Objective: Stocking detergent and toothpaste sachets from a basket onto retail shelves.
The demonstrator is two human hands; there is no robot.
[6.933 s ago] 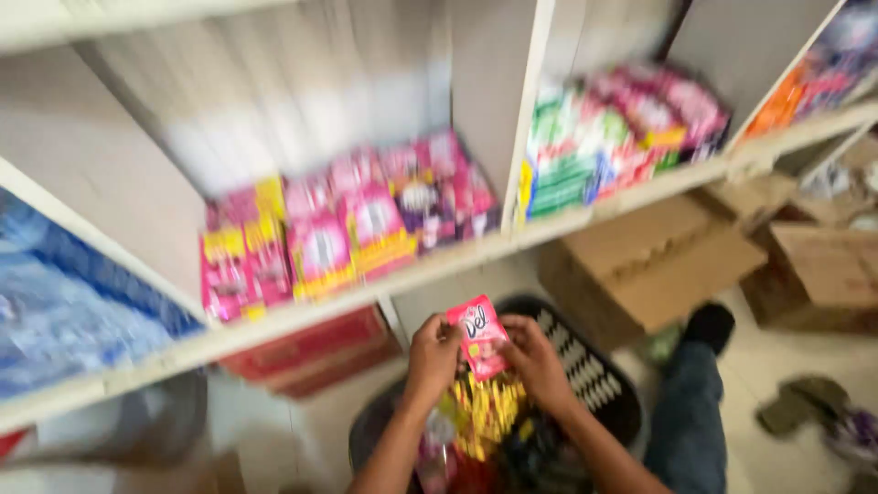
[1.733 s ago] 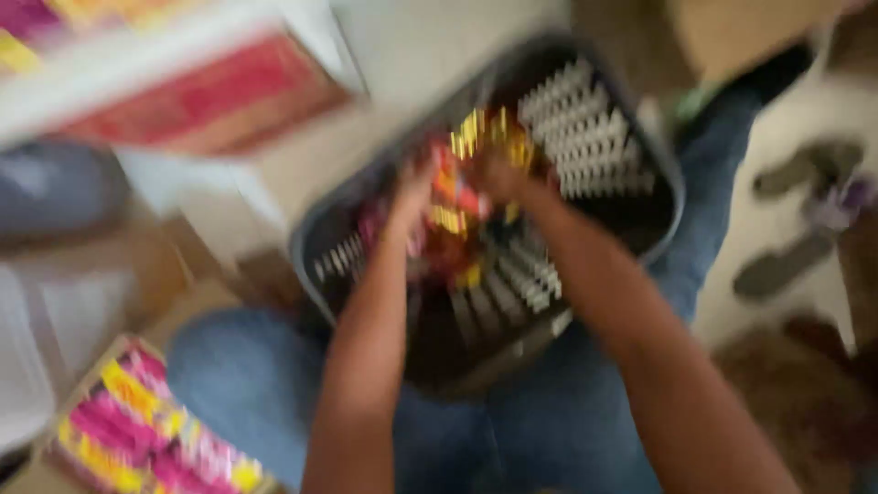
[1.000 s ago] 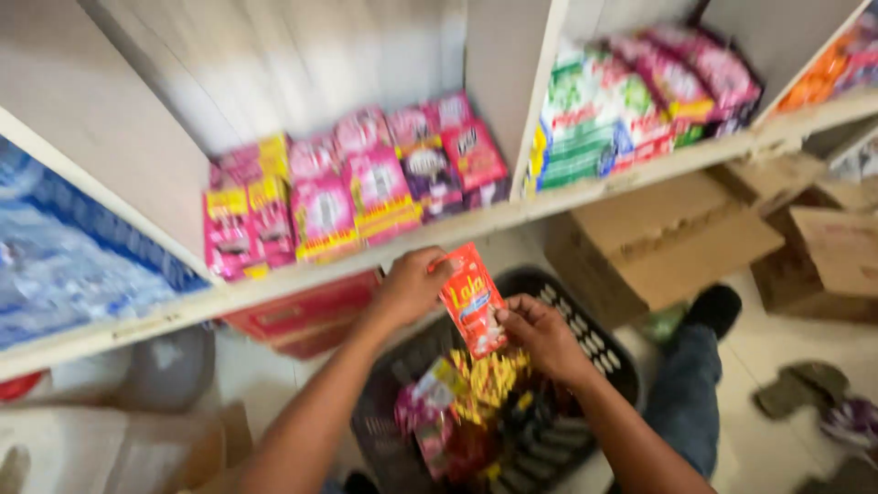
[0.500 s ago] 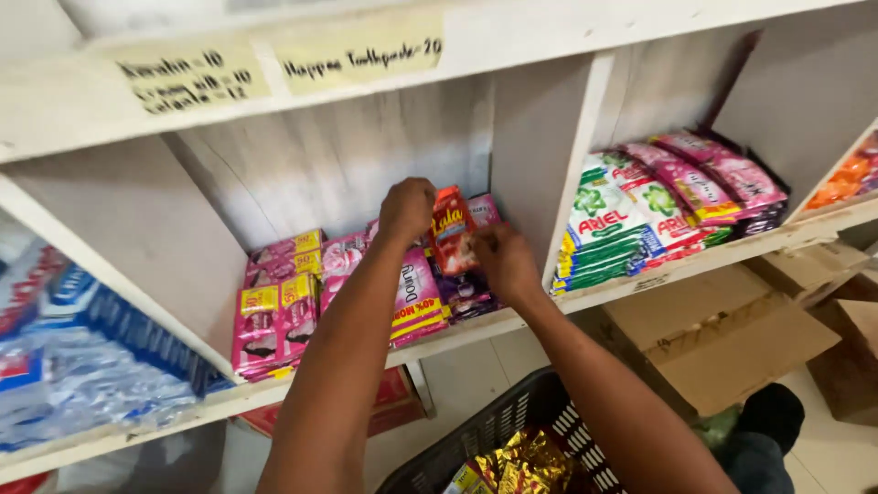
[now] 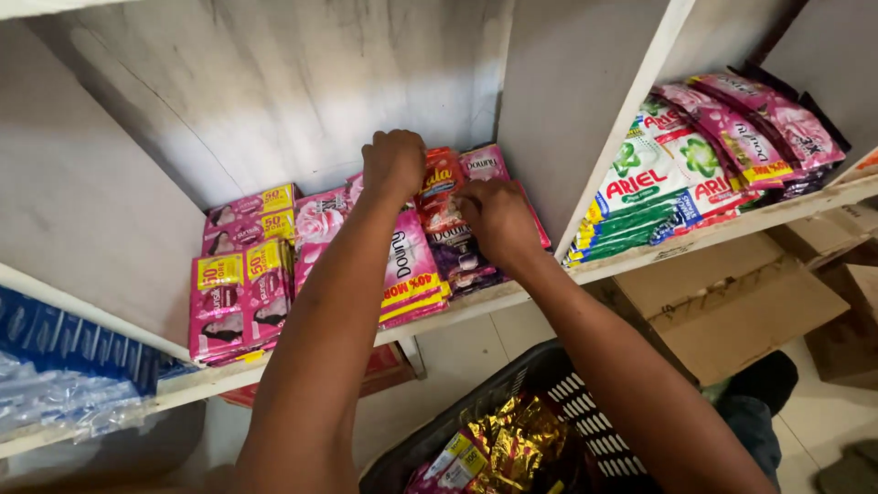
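Observation:
Both my hands reach into the middle compartment of a white shelf (image 5: 476,306). My left hand (image 5: 394,163) grips the top of a small red sachet (image 5: 441,187), and my right hand (image 5: 495,218) presses on its lower part. The sachet stands upright among purple and pink sachets (image 5: 410,270) stacked on the shelf. More pink sachets with yellow corners (image 5: 240,274) lie to the left of my left arm.
A black plastic basket (image 5: 558,393) with gold and red packets (image 5: 498,448) sits below by my legs. Green-and-white and pink packets (image 5: 695,174) fill the right compartment. Blue packs (image 5: 64,366) lie at the far left. Cardboard boxes (image 5: 732,306) stand on the floor at the right.
I picked a red sachet out of the basket, lifted it to the shelf, and now both hands set it among the stacked sachets, deeper in the compartment than half a second ago.

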